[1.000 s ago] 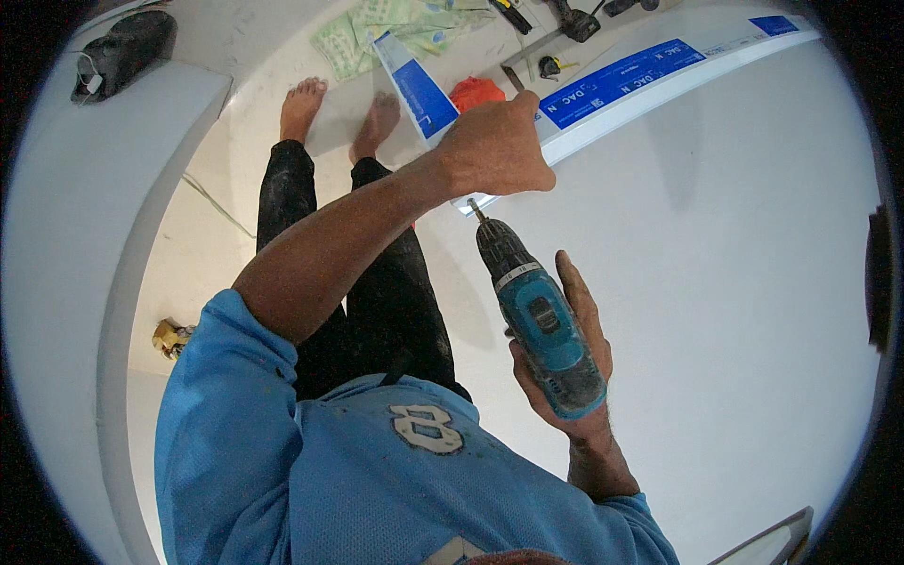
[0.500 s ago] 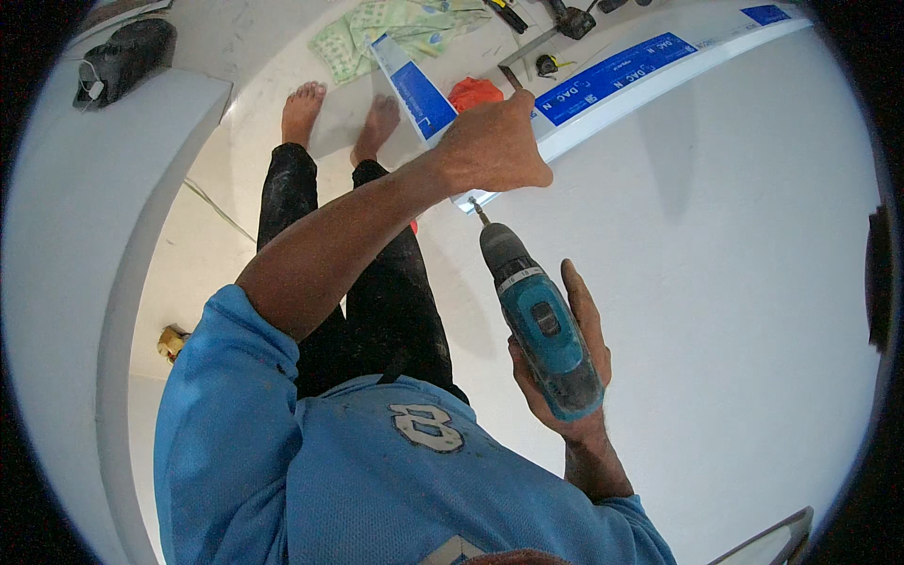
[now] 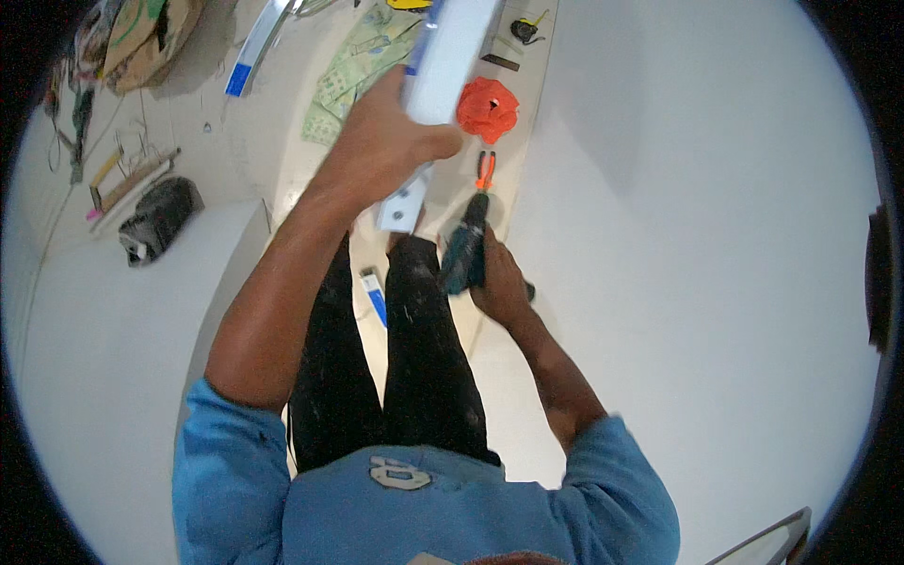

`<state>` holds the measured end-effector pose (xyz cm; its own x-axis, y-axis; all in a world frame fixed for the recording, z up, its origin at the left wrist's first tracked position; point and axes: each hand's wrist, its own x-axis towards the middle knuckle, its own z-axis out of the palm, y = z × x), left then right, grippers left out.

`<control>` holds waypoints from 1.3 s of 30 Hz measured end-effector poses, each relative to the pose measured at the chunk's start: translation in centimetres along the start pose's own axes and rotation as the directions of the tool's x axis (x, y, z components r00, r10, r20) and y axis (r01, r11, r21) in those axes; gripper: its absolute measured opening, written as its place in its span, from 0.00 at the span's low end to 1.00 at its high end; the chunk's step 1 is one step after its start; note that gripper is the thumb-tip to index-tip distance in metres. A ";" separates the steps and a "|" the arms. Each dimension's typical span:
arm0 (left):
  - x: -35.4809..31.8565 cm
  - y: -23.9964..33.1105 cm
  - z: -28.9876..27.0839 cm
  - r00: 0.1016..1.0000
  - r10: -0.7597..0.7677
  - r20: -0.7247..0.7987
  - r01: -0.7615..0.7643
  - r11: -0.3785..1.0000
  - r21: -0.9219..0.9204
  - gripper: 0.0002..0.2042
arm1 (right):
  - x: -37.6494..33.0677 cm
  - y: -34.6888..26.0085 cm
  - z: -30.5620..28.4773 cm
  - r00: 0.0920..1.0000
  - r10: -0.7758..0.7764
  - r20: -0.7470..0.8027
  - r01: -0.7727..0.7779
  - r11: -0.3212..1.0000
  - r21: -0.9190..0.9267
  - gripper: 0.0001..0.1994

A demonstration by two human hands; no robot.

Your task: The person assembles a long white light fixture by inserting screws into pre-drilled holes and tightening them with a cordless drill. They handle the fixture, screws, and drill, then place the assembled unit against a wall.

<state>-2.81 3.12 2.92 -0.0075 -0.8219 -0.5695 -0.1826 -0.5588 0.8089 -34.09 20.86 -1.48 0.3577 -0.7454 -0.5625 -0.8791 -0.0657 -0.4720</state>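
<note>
Gripping a long white profile strip point(image 3: 435, 89) near its lower end, the left hand point(image 3: 381, 141) has its fingers wrapped around it at about twelve o'clock, arm stretched forward and up; the strip looks stiff, light and smooth, so a grasp closer to its middle would probably steady it better. At about one o'clock from the knees, the right hand point(image 3: 499, 282) is closed around the grip of a teal cordless drill point(image 3: 466, 250), elbow bent, bit aimed forward toward orange pliers point(image 3: 485, 169) and a crumpled orange bag point(image 3: 488, 106) on the floor.
</note>
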 end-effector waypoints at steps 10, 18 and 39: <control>0.2 1.4 -1.0 0.984 0.071 0.163 -0.072 0.997 0.003 0.45 | 22.2 19.5 28.3 0.962 0.072 -0.262 -0.089 0.995 -0.054 0.41; -1.5 0.4 0.7 0.990 0.139 -0.022 -0.140 0.985 -0.101 0.39 | 25.0 22.4 29.9 0.979 0.090 -0.181 -0.085 0.996 0.037 0.33; -1.5 2.7 0.1 0.998 -0.027 0.051 0.039 0.969 -0.244 0.27 | 9.4 -16.3 -9.2 0.509 -0.573 -0.642 0.661 0.738 -0.134 0.10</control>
<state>-3.35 2.83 5.99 -0.0528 -0.7999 -0.5978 0.0623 -0.6001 0.7975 -19.28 8.83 7.18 0.4833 -0.7680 0.4202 -0.4548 -0.6304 -0.6291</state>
